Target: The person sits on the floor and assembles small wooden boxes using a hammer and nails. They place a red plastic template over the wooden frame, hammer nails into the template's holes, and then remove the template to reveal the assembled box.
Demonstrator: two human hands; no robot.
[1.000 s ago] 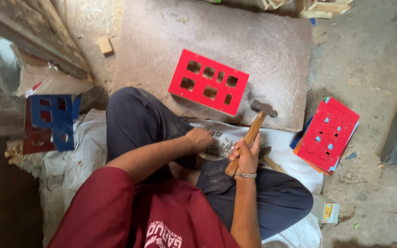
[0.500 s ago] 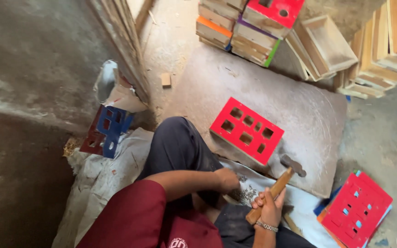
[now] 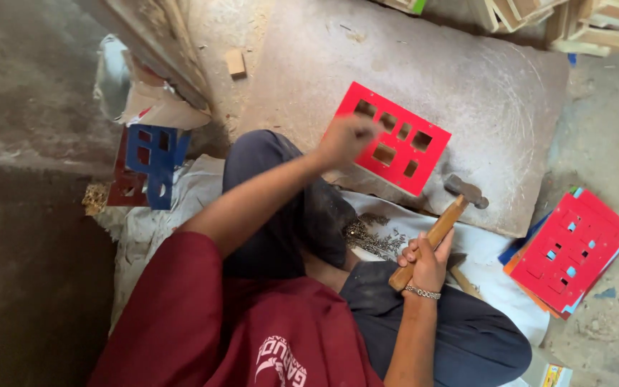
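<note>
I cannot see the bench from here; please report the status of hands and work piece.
Left hand closed, on red panel. Right hand grips hammer, head raised off slab. Nail pile beside knee.

Hammer (image 3: 442, 228): bare wood handle, dull dark metal head. Red panel (image 3: 390, 137): painted, flat matt, smooth. Slab (image 3: 496, 93) under it: grey, rough, scratched. White cloth (image 3: 180, 193) looks woven, coarse. Nail pile (image 3: 370, 236): small metal bits, slight shine.

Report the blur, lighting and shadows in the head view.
Head view: the left hand is motion-blurred over the red panel; the right hand and hammer are sharper; light is soft daylight without glare; the floor at left lies in deep shadow.
</note>
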